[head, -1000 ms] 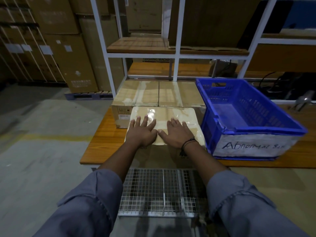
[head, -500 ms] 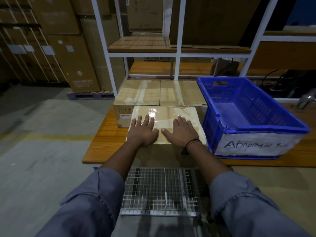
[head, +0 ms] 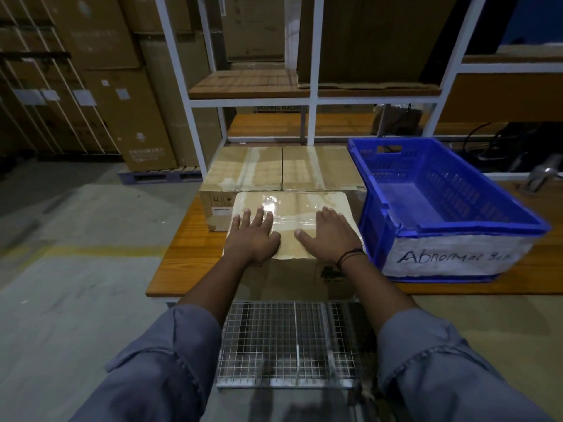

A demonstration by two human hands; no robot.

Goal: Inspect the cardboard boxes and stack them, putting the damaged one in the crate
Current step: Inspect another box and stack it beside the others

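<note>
A taped cardboard box (head: pixel 292 208) stands at the front edge of the wooden table (head: pixel 182 263). My left hand (head: pixel 253 236) lies flat on the left part of its top, fingers straight. My right hand (head: pixel 330 236) lies flat on the right part, fingers spread, a dark band at the wrist. Behind this box two more taped cardboard boxes stand side by side, the left one (head: pixel 243 169) and the right one (head: pixel 320 169). A blue plastic crate (head: pixel 457 260) labelled "Abnormal" sits to the right, nothing visible inside it.
A wire-mesh cart (head: pixel 289 339) stands between me and the table. White shelving (head: pixel 313 99) with wooden boards rises behind the boxes. Large cartons (head: pixel 122 86) on a pallet fill the left background. Cables and dark gear (head: pixel 524 147) lie behind the crate.
My two hands have slid apart on the box top, the left toward its left edge and the right toward its right edge. The box itself has not moved.
</note>
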